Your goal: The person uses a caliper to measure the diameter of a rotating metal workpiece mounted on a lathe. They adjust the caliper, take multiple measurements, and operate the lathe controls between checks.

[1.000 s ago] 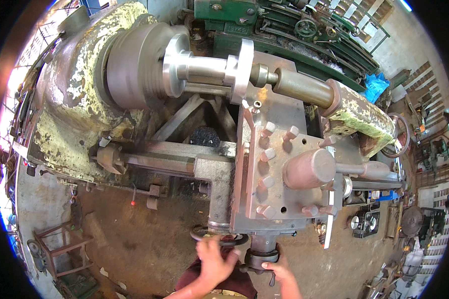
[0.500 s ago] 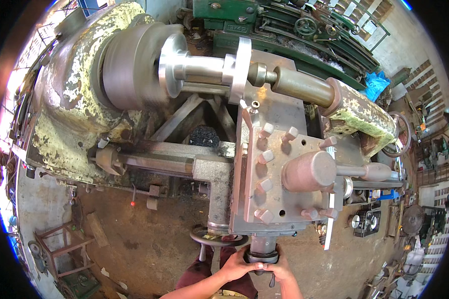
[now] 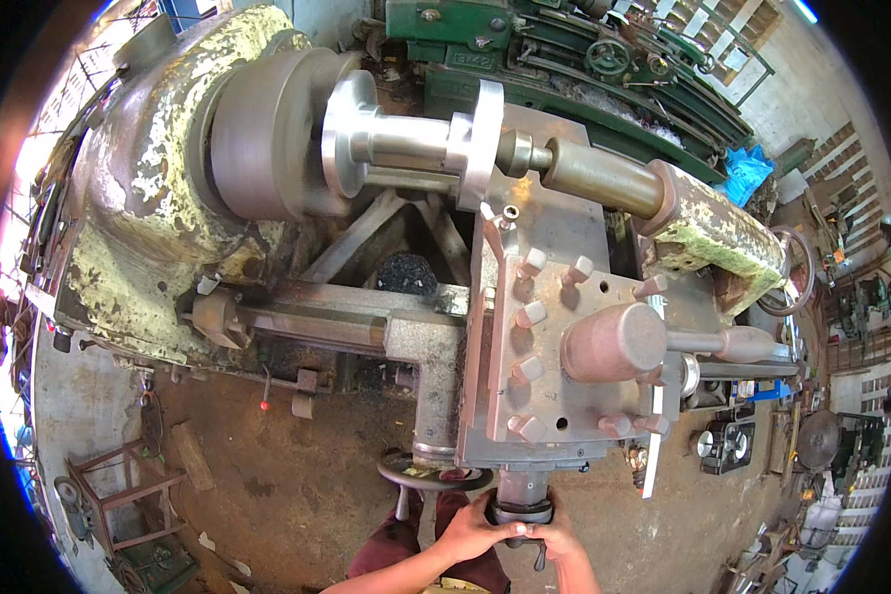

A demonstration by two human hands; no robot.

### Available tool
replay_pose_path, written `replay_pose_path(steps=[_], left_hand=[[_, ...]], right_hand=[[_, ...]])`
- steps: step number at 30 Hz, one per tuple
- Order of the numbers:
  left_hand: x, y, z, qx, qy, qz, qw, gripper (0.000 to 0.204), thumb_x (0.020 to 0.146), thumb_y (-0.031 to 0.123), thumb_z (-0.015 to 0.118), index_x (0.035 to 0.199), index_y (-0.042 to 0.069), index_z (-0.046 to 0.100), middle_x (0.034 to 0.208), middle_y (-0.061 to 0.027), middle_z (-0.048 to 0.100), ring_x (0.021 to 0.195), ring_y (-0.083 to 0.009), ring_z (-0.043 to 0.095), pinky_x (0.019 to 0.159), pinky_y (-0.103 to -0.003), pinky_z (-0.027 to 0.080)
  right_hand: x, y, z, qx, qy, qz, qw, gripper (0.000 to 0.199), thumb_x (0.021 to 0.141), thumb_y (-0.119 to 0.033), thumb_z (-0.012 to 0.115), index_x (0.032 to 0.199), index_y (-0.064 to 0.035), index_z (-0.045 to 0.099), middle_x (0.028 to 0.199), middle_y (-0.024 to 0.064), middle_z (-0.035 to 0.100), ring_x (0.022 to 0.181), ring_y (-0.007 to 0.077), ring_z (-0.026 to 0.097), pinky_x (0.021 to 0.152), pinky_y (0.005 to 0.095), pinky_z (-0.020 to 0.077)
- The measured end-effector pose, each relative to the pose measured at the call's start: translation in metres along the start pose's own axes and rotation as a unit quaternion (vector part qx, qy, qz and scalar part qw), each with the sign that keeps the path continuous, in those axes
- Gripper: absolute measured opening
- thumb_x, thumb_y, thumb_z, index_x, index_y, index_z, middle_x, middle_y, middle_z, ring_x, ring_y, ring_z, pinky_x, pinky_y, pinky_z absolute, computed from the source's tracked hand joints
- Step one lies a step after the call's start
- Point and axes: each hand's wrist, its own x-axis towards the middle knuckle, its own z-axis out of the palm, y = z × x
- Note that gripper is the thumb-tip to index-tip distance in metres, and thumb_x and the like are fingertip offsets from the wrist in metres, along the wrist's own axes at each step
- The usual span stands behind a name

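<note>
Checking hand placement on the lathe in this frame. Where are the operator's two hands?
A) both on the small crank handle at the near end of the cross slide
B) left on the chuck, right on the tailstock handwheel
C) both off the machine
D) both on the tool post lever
A: the left hand and right hand meet on the small crank handle below the cross slide, far from the chuck.

Oil-stained concrete floor, green machines behind, daylight left.

Handwheel just left; tool post above.
</note>
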Motion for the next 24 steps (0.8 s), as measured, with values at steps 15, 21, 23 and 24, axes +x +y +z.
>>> replay_pose_path(steps=[15,21,23,24], left_hand=[[-0.002,0.007,0.003,0.021,0.022,0.0,1.0,0.102,0.074,0.061,0.08,0.137,-0.011,0.045,0.116,-0.0245,0.068,0.11,-0.0298,0.068,0.095,-0.036,0.051],[-0.003,0.009,0.002,0.043,0.025,0.004,0.999,0.102,0.073,0.061,0.08,0.137,-0.01,0.045,0.115,-0.0243,0.069,0.109,-0.0297,0.068,0.095,-0.036,0.052],[-0.002,0.01,0.002,0.034,0.028,0.02,0.999,0.102,0.073,0.061,0.08,0.137,-0.01,0.045,0.115,-0.0239,0.069,0.108,-0.03,0.068,0.095,-0.036,0.052],[-0.002,0.01,0.002,0.034,0.028,0.017,0.999,0.102,0.073,0.061,0.08,0.137,-0.01,0.045,0.114,-0.0237,0.069,0.108,-0.03,0.069,0.094,-0.036,0.052]], right_hand=[[0.003,0.008,-0.007,0.026,-0.009,0.012,1.0,0.106,0.054,-0.012,0.086,0.144,0.0058,0.033,0.127,0.0165,0.058,0.116,0.0271,0.059,0.101,0.0388,0.0465],[0.003,0.012,-0.009,0.027,0.005,0.012,1.0,0.109,0.054,-0.012,0.087,0.145,0.0072,0.03,0.128,0.0179,0.056,0.118,0.0286,0.058,0.102,0.039,0.0464],[0.003,0.012,-0.01,0.026,0.005,0.013,1.0,0.11,0.054,-0.013,0.087,0.146,0.0077,0.03,0.128,0.0183,0.055,0.119,0.0291,0.058,0.102,0.039,0.0462],[0.003,0.012,-0.01,0.02,-0.001,0.012,1.0,0.11,0.054,-0.013,0.087,0.146,0.0075,0.03,0.128,0.0182,0.056,0.118,0.0292,0.058,0.102,0.039,0.0468]])
